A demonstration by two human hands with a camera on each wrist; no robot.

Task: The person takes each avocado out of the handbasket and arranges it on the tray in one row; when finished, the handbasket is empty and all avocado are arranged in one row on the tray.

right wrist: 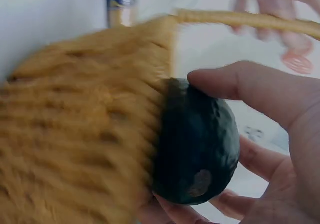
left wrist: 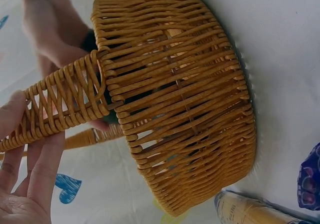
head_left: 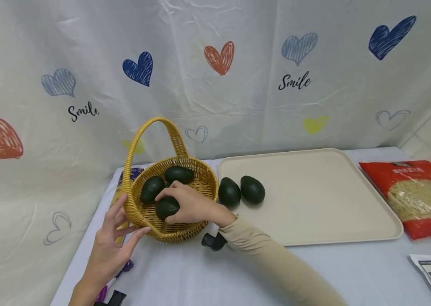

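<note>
Inside the wicker basket, right hand clasping dark avocado; left hand spread, steadying rim.

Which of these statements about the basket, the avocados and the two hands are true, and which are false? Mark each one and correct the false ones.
1. The right hand grips an avocado inside the basket. True.
2. Four avocados lie on the tray. False: two lie there, side by side near its left edge.
3. The left hand touches the basket's rim with straight fingers. True.
4. The basket has no handle. False: a woven handle arches over it.
5. The red packet lies right of the tray. True.
</note>
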